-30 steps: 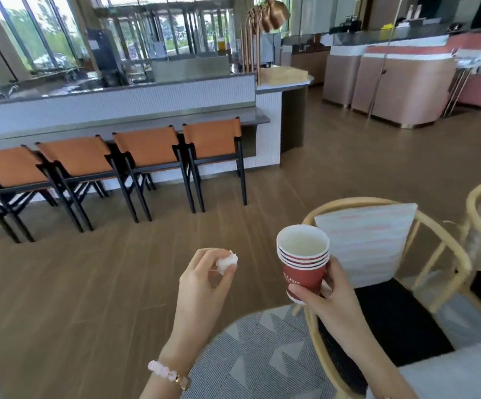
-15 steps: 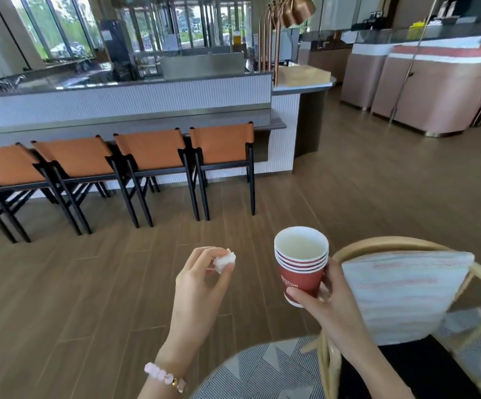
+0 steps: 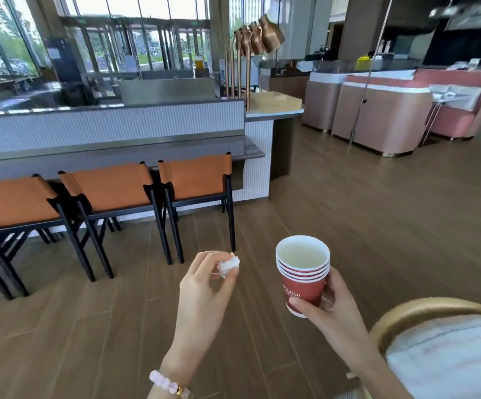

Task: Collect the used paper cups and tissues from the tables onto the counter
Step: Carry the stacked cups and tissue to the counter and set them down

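My right hand [image 3: 327, 309] grips a stack of several nested red paper cups [image 3: 302, 276], upright, with white insides. A crumpled white tissue [image 3: 228, 265] is pinched between the thumb and fingertips of my left hand [image 3: 204, 295], just left of the cups. Both hands are held out above the wooden floor. Ahead stands the long grey counter [image 3: 112, 152] with a white ribbed front.
Three orange chairs with black legs [image 3: 112, 194] line the counter's near side. A wicker chair with a pale cushion [image 3: 441, 355] sits at the lower right. Copper lamps [image 3: 255, 36] rise at the counter's right end. Pink booths [image 3: 377, 116] stand at the far right across open floor.
The view has turned and moved forward, so the counter and orange chairs look closer. The wicker chair and patterned rug slid to the lower right. Both hands keep their holds.
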`<action>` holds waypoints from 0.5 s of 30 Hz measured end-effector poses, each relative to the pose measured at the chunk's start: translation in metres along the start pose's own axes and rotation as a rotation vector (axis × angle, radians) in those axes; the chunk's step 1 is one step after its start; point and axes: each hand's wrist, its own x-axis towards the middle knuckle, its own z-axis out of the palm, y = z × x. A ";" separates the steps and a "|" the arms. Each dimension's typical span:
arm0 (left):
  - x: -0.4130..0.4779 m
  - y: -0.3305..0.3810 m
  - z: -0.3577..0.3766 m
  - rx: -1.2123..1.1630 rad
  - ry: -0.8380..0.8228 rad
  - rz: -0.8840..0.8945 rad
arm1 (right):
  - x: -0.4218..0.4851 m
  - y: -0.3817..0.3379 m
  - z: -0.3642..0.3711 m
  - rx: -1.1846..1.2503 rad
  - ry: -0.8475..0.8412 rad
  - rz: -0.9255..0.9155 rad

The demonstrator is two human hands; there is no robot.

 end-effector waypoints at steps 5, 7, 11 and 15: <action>0.074 -0.035 0.026 -0.021 -0.098 0.062 | 0.065 0.000 0.011 0.018 0.117 0.010; 0.098 -0.043 0.039 -0.017 -0.133 0.085 | 0.088 0.003 0.012 0.014 0.155 0.023; 0.149 -0.061 0.068 -0.037 -0.190 0.133 | 0.142 0.007 0.014 -0.003 0.212 0.031; 0.205 -0.084 0.104 -0.045 -0.209 0.146 | 0.209 0.015 0.009 -0.024 0.235 0.022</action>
